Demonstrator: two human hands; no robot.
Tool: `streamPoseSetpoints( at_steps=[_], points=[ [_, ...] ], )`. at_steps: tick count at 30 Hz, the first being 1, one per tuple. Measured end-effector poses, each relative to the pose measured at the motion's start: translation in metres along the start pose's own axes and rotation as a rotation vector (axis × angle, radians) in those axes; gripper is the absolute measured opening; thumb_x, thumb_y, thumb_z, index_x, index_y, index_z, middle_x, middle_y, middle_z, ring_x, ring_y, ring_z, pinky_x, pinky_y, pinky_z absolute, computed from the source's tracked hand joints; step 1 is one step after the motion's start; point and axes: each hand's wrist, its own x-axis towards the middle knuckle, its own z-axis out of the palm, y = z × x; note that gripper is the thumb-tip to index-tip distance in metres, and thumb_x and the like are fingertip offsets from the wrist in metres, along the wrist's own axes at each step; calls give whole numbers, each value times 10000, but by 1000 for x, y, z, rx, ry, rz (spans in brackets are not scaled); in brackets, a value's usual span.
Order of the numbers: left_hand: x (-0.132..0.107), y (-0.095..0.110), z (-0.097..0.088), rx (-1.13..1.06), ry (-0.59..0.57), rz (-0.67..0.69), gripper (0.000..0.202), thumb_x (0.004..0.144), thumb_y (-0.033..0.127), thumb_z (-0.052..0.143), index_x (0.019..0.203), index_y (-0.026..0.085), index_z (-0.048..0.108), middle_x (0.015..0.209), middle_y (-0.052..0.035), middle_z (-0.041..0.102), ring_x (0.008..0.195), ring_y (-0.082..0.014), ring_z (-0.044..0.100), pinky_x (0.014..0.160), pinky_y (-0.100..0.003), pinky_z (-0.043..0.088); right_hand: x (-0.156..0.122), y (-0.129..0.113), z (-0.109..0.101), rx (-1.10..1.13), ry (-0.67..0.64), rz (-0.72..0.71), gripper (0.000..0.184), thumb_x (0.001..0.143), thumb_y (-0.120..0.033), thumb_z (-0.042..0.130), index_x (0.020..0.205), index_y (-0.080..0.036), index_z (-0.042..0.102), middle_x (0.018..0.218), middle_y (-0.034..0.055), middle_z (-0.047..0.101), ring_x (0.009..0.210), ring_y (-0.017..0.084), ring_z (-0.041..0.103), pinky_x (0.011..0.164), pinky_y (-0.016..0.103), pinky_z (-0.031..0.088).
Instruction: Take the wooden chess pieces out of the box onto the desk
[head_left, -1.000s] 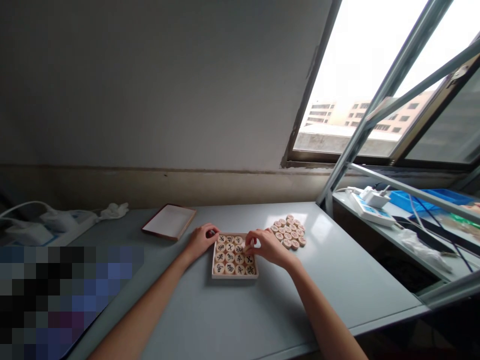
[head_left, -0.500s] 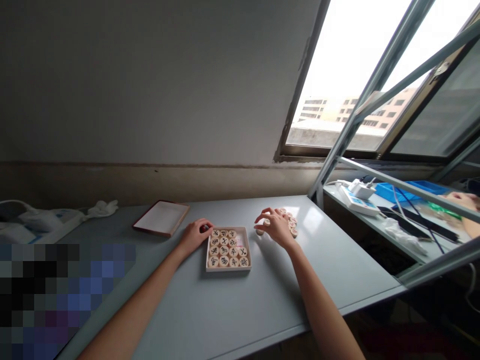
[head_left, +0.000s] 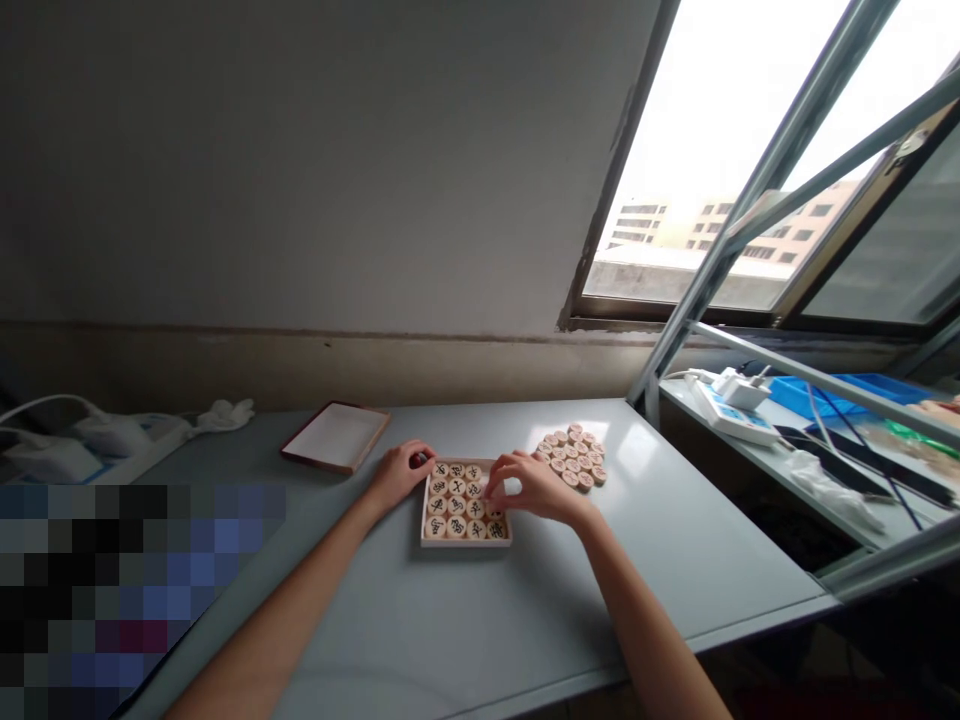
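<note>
A shallow white box (head_left: pixel 465 543) stands on the grey table, holding rows of wooden xiangqi pieces (head_left: pixel 456 506) with black characters. My left hand (head_left: pixel 401 470) rests at the box's far left corner, its fingers curled together. A small dark thing shows between them, too small to name. Above the right side of the box, my right hand (head_left: pixel 529 485) has thumb and fingers pinched down at the gap in the rows. A piece seems to be between the fingertips, mostly hidden by them. Just beyond that hand lies a cluster of loose pieces with reddish characters (head_left: pixel 574 462).
The box lid (head_left: pixel 337 436) lies inner side up at the back left. Power strips with white plugs (head_left: pixel 112 440) sit at the far left. On the right, a metal frame (head_left: pixel 694 300) rises beside another table with a blue tray (head_left: pixel 847 392) and cables.
My right hand has moved left from the loose pieces to over the box, its fingers now pinched closer. My left hand stays at the box corner. The view has shifted slightly.
</note>
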Motion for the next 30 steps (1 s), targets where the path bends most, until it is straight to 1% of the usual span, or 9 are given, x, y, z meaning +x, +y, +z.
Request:
streamPoseSetpoints(
  at_steps=[3,7,11,16,19,22,24,27,30],
  points=[
    [0,1,0,4,0,-7,205,716,305,481,711,153,620,760,-41,611,665,-144,534,642,-244,407,1,-9,6,-56,-71,24,187,704,-393,640,819,-246,654,929,17,608,895,195,493,796,332,293],
    [0,2,-1,5,-1,-14,212,717,308,479,704,153,623,745,-39,611,650,-143,527,636,-248,406,2,-7,6,4,-98,48,199,657,-363,686,799,-234,636,845,-7,621,865,178,513,780,313,303],
    [-1,3,-2,0,-5,-11,209,722,308,484,705,154,623,747,-38,609,660,-145,530,642,-248,410,3,-4,4,69,-28,67,226,629,-357,700,771,-208,607,750,-11,602,735,149,525,685,269,351],
    [-1,2,-1,-6,-3,0,200,726,302,487,704,155,620,747,-36,604,661,-142,534,636,-243,413,-3,15,-8,297,135,166,195,740,-344,582,849,-183,557,771,12,592,683,128,529,575,226,376],
    [-1,2,-1,-2,-4,2,198,724,298,486,711,150,617,753,-36,606,653,-139,534,638,-242,412,-11,32,-14,127,75,251,132,716,-304,605,768,-184,584,726,12,577,671,138,522,586,238,369],
    [-1,2,-1,5,4,6,189,719,288,487,710,149,615,749,-34,604,642,-136,527,634,-242,408,-14,40,-14,-120,138,243,91,686,-273,637,713,-190,612,766,26,553,745,158,509,668,264,369],
    [-1,1,-1,7,9,9,186,716,284,487,709,148,615,749,-35,603,643,-137,523,637,-244,406,-14,40,-12,-155,171,209,115,690,-291,639,757,-199,619,793,25,539,766,157,501,677,258,369],
    [0,0,0,3,5,10,187,716,281,484,713,147,615,754,-36,603,643,-135,521,637,-244,406,-13,37,-12,-130,90,175,106,695,-284,636,751,-197,616,745,11,542,701,138,498,606,228,354],
    [0,-1,0,6,-1,1,188,718,290,487,716,153,615,759,-33,604,643,-133,521,635,-240,408,-15,40,-16,-151,95,267,55,680,-229,637,673,-182,608,686,5,559,632,126,491,559,224,323]
  ],
)
